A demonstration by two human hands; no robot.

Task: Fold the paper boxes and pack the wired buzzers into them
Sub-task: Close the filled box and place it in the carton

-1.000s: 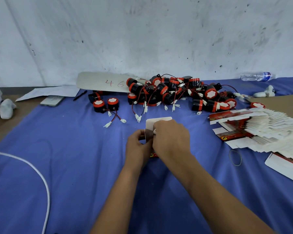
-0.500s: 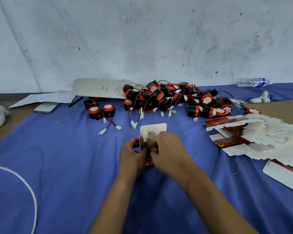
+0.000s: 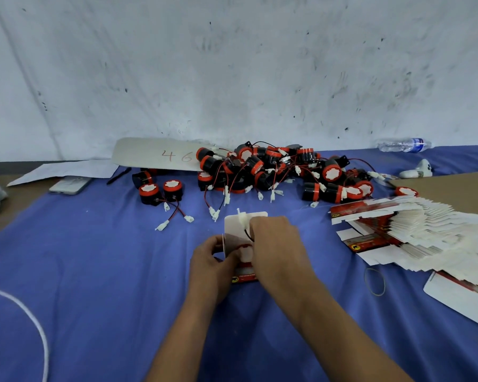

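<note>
At the middle of the blue cloth, my left hand (image 3: 214, 261) grips the side of a small red and white paper box (image 3: 233, 232) whose top flap stands open. A buzzer (image 3: 245, 250) with a red rim sits in the box mouth. My right hand (image 3: 278, 245) is curled over it and holds its wire, with the white plug (image 3: 242, 216) sticking up above the fingers. A pile of black and red wired buzzers (image 3: 273, 169) lies behind. Two more buzzers (image 3: 160, 190) stand apart at the left.
A fanned stack of flat box blanks (image 3: 414, 230) lies at the right, with one blank (image 3: 464, 296) nearer me and a rubber band (image 3: 374, 281) beside it. A phone (image 3: 69, 184), papers (image 3: 64, 169), a numbered card (image 3: 160, 155) and a water bottle (image 3: 403, 144) lie along the wall. A white cord (image 3: 28, 315) curves at the left.
The buzzer's red rim now shows in the box mouth and the white plug stands higher above my right hand. My view has tilted up slightly, so everything sits lower.
</note>
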